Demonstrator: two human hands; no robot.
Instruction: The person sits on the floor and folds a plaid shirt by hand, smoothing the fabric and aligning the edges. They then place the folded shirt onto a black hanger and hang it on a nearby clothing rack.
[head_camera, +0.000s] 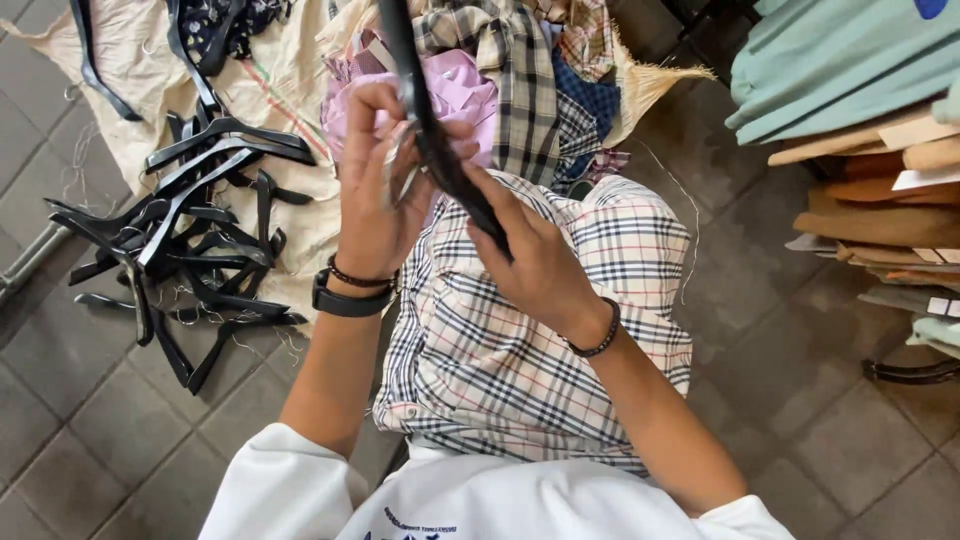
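Hanger (440, 150) sits black and slanted between my hands, above the checked shirt (520, 330) draped below them. My left hand (375, 190) is clenched around its upper part near the metal hook, and my right hand (535, 260) grips the lower arm. Left of my left hand, a heap of black hangers (190, 230) lies on a pale sack. Folded clothes (860, 130) are stacked to the right of my right hand.
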